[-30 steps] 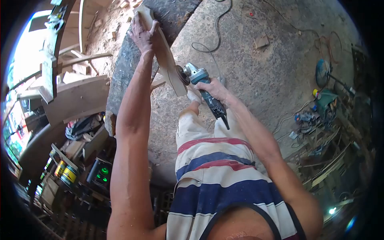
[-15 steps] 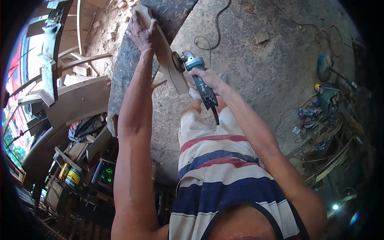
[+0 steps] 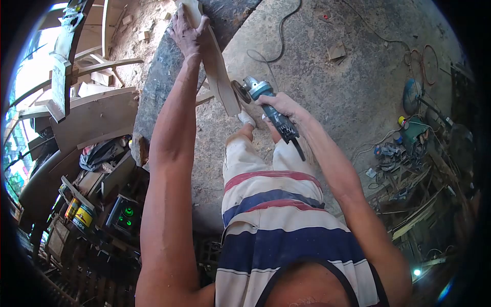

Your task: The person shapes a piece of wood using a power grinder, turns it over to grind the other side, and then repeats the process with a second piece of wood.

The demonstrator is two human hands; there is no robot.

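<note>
My left hand (image 3: 188,35) grips the upper part of a long, curved wooden piece (image 3: 217,71), thumb on its right side and fingers over its left. The piece lies at the edge of a dark work surface (image 3: 158,84), its lower end sticking out over the floor. My right hand (image 3: 282,105) is wrapped round a teal and black angle grinder (image 3: 276,115). The grinder's round disc (image 3: 240,91) is at the right of the wood's lower part; whether they touch I cannot tell.
Curved wooden parts (image 3: 97,115) are stacked at the left. Below them are a yellow can (image 3: 83,217) and a box with green lights (image 3: 128,217). A grey cord (image 3: 282,38) runs over the concrete floor (image 3: 317,71). Scrap and tools (image 3: 396,153) lie at the right.
My right hand has moved right and slightly down with the grinder, whose disc has shifted right. The wood and my left hand appear a little higher in the view.
</note>
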